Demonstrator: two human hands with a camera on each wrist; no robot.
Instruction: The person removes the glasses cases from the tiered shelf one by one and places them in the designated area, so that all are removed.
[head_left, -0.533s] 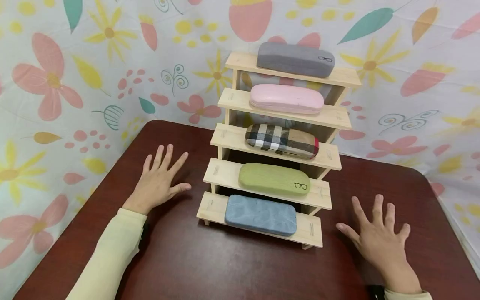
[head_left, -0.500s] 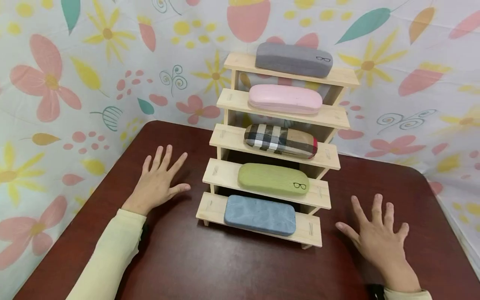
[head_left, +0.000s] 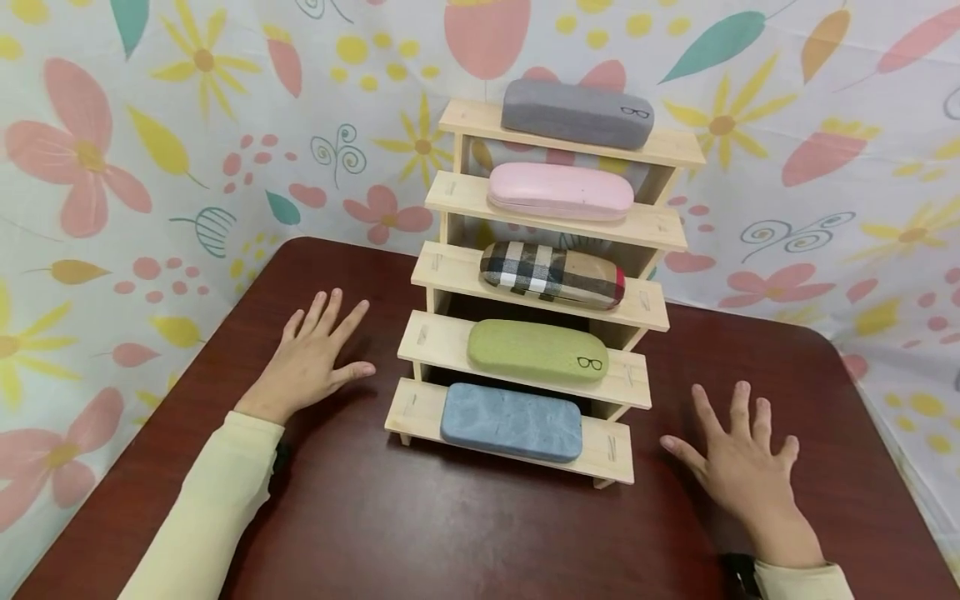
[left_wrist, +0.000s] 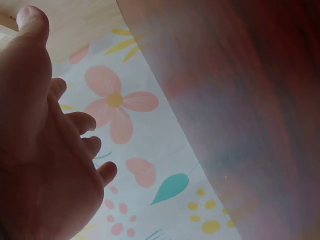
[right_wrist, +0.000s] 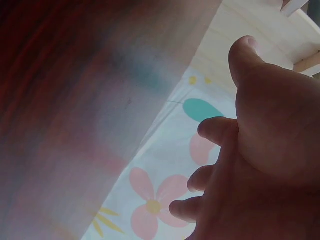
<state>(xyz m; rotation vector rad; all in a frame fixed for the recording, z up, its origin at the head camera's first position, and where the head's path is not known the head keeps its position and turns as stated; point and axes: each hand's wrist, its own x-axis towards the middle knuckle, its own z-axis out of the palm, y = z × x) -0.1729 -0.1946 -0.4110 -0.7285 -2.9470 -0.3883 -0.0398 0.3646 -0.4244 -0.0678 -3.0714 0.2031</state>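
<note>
Stand (head_left: pixel 411 406) in pale wood, five steps, sitting on a dark reddish-brown tabletop (head_left: pixel 480 533), and each step's got one case on it. Top to bottom: grey case (head_left: pixel 577 114) with a little glasses drawing near its right end, pink case (head_left: pixel 561 192), plaid case (head_left: pixel 551 275) in black, white and tan with a red bit on the right end, green case (head_left: pixel 536 350) with another glasses drawing, then blue case (head_left: pixel 512 422) on the lowest step. All five lie lengthwise along their steps, roughly mid-step.

Hands are off to either side. Left-hand grip (head_left: pixel 303 362) is wide, fingers spread, thumb pointing toward the stand's left end but apart from it. Right-hand grip (head_left: pixel 750 475) is just as wide, thumb angled toward the right end, also apart. Can't really tell if the palms touch the wood or float just above it. Sleeves (head_left: pixel 206 508) are pale yellow, and something black (head_left: pixel 738 575) shows at the right wrist. Backdrop's a white cloth (head_left: pixel 255 108) with pink and yellow flowers.
</note>
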